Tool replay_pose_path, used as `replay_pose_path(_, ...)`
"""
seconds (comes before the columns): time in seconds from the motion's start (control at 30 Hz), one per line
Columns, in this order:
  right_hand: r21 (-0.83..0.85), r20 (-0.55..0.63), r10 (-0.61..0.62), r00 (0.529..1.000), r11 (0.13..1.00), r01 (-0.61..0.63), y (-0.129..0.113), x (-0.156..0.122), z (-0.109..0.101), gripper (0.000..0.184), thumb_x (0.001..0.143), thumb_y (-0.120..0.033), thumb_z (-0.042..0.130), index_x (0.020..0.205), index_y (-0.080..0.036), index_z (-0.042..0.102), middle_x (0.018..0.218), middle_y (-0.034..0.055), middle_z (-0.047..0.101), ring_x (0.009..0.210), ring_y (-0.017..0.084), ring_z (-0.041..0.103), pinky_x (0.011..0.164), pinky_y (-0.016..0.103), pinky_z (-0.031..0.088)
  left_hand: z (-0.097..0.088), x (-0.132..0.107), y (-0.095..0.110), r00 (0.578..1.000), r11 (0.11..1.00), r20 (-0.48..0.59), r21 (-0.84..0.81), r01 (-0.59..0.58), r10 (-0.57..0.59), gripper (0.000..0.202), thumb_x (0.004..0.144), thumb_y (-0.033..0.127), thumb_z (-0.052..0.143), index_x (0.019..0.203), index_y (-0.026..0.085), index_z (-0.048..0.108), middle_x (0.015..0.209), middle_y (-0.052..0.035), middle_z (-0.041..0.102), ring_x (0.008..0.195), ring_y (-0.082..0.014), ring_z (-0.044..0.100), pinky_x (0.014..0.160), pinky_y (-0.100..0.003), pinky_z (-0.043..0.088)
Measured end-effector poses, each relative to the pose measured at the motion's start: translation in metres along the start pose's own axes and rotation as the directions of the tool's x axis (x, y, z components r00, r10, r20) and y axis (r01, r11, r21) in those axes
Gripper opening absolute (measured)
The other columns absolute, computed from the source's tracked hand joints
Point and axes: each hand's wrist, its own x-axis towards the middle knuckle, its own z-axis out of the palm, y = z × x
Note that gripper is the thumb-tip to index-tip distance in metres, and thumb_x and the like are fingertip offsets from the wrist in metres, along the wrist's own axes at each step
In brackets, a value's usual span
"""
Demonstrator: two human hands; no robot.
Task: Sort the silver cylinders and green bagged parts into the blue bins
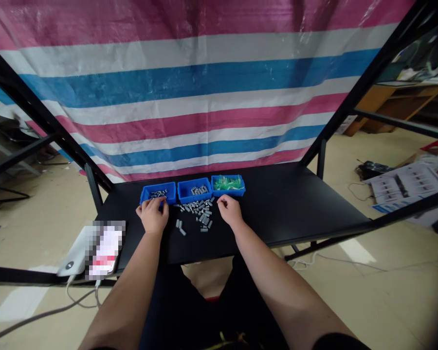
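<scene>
My left hand point(153, 215) rests at the front edge of the left blue bin point(142, 195), its fingers bent over the rim and the thumb apart from them. Small metal screws point(159, 193) lie inside that bin. To the right, my right hand point(230, 210) is closed beside the loose pile, just in front of the right blue bin point(228, 192); whatever its fingers hold is hidden. Between both hands, grey cylindrical pieces and screws point(203, 214) are scattered on the black table point(273, 204). More grey cylinders point(200, 190) fill part of the middle blue bin point(194, 199).
Green plastic-looking pieces point(228, 183) are in the right bin. A white power bank point(76, 253) and a blurred phone point(107, 250) with cables occupy the table's left end. Black frame posts point(319, 160) flank the table, and a striped sheet point(204, 114) hangs behind it.
</scene>
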Motion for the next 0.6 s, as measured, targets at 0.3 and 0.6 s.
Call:
replay_pose_path(0.3, 0.02, -0.003, 0.006, 1.0, 1.0, -0.006, 0.004, 0.001, 0.0018, 0.015, 0.082, -0.024, 0.051, 0.077, -0.022, 0.066, 0.068, -0.0016, 0.064, 0.06, 0.015, 0.057, 0.061, 0.026, 0.041, -0.0084, -0.0029, 0.0026, 0.966, 0.972, 0.152, -0.139, -0.189, 0.21, 0.018, 0.091, 0.028, 0.055, 0.098, 0.022, 0.071, 0.098, -0.0081, 0.071, 0.095, -0.0259, 0.062, 0.09, -0.041, 0.041)
replay_pose_path(0.6, 0.014, 0.001, 0.012, 1.0, 1.0, -0.012, 0.0023, 0.001, -0.0001, 0.015, 0.081, -0.023, 0.052, 0.077, -0.023, 0.067, 0.068, -0.0019, 0.065, 0.06, 0.015, 0.058, 0.061, 0.026, 0.041, -0.0024, -0.0027, 0.0036, 0.802, 0.938, 0.488, -0.215, -0.272, 0.345, 0.026, 0.094, 0.032, 0.052, 0.106, 0.028, 0.075, 0.095, -0.006, 0.077, 0.09, -0.0241, 0.067, 0.084, -0.041, 0.038)
